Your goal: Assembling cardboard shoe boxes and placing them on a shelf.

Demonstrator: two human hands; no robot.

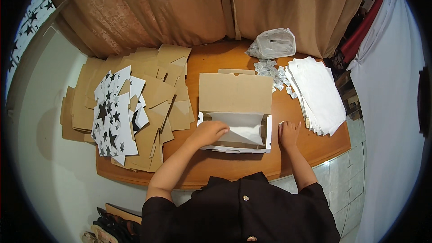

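Note:
An open cardboard box, white outside and brown inside, stands in front of me with its lid raised toward the back. A white sheet of paper lies partly folded inside it. Over the box's left side, my left hand is closed at the sheet's edge, its fingertips partly hidden. Just right of the box, my right hand rests low over the table. A small white packet shows at its thumb and fingertip, apparently pinched there.
Flattened brown cardboard boxes pile up on the left, with white star-patterned pieces on top. A stack of white paper lies right. Small clear-white packets are scattered by a plastic bag at the back of the wooden table.

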